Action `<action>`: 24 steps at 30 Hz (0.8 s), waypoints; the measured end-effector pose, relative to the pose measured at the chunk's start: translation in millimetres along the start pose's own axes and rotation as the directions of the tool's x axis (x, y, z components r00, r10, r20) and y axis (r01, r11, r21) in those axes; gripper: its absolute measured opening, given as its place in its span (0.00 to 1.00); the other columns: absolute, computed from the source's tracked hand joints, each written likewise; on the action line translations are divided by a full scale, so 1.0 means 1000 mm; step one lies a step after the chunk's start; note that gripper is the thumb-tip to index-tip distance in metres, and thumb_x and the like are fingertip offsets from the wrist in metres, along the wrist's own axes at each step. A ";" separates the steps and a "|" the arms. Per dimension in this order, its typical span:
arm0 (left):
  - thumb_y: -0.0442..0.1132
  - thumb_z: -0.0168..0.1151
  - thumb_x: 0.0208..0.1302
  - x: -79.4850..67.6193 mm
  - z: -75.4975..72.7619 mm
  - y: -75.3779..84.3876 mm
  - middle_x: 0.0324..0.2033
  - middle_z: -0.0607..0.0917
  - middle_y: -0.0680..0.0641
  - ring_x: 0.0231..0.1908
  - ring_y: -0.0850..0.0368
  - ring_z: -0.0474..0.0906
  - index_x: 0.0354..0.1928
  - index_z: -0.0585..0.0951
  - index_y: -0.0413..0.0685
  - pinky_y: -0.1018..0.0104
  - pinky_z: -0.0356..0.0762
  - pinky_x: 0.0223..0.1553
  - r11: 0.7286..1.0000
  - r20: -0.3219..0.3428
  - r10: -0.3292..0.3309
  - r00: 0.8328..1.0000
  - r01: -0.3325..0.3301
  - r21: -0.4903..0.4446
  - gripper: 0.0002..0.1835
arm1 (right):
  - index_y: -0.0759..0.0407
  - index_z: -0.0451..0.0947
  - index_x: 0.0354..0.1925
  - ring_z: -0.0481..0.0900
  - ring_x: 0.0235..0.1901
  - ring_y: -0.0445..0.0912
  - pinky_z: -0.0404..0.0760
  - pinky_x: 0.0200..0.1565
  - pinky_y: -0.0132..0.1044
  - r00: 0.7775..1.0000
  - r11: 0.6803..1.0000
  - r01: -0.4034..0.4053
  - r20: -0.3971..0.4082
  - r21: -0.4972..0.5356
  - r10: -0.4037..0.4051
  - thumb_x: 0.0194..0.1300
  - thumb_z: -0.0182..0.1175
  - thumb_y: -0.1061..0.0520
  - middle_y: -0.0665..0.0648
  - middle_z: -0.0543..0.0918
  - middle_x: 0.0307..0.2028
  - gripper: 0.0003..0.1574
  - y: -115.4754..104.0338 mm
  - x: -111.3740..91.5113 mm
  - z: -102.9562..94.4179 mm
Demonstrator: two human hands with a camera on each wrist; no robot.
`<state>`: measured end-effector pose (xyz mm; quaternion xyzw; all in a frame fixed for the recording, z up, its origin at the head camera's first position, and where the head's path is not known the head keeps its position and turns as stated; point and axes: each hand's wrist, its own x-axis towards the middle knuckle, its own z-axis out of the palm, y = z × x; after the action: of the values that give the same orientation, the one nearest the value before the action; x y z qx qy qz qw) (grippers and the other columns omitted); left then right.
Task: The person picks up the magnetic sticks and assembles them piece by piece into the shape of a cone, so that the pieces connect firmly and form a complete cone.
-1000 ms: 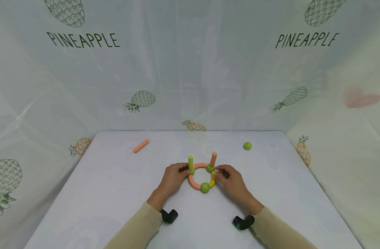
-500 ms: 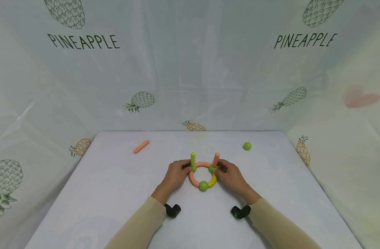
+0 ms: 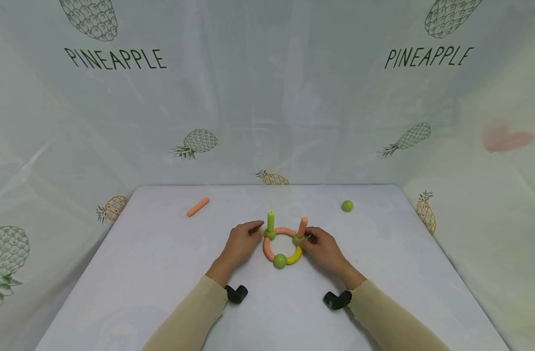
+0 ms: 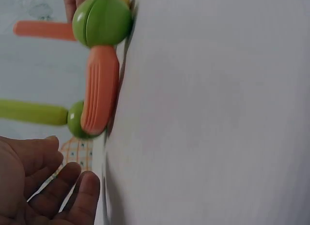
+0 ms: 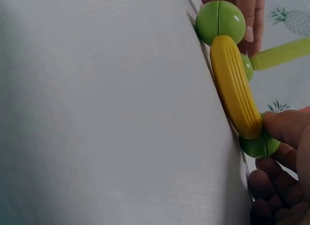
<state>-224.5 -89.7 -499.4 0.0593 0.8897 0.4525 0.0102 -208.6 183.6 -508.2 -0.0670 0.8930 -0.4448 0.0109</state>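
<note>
A ring of toy building pieces lies mid-table: two salmon curved rods, one of them the left rod, a yellow curved rod and three green balls. From the left ball a lime-green stick stands upright; a salmon stick rises from the right ball. The front ball bears no stick. My left hand is beside the left ball, its fingers relaxed and apart from it in the left wrist view. With thumb and fingers, my right hand pinches the right ball.
At the back left lies a loose salmon stick. A loose green ball sits at the back right. Behind the white table hangs a pineapple-print curtain. A black wrist camera sticks out from each sleeve.
The ring has turned slightly, its front ball shifting left. My left hand has come off the left ball and drawn back left. My right hand has moved up onto the right ball.
</note>
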 end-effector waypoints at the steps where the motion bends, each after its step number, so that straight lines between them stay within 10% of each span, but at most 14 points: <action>1: 0.44 0.65 0.76 0.000 -0.004 -0.002 0.57 0.88 0.48 0.60 0.51 0.83 0.67 0.83 0.56 0.48 0.81 0.62 1.000 -0.011 0.000 1.000 0.000 0.002 0.20 | 0.55 0.83 0.59 0.76 0.43 0.47 0.77 0.47 0.41 1.000 1.000 -0.002 -0.001 -0.003 0.002 0.70 0.71 0.50 0.53 0.84 0.44 0.23 0.001 0.000 0.000; 24: 0.45 0.67 0.74 0.038 -0.127 -0.074 0.71 0.77 0.38 0.68 0.37 0.71 0.67 0.82 0.50 0.39 0.69 0.68 0.998 -0.184 -0.044 0.982 0.052 0.041 0.23 | 0.53 0.84 0.59 0.77 0.44 0.46 0.78 0.49 0.42 1.000 0.999 -0.010 0.007 -0.031 0.010 0.69 0.72 0.49 0.52 0.84 0.45 0.23 -0.001 -0.005 0.001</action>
<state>-278.1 -230.8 -483.1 -0.0037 0.8981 0.4354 -0.0619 -203.0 182.9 -508.4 -0.0643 0.9000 -0.4307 0.0155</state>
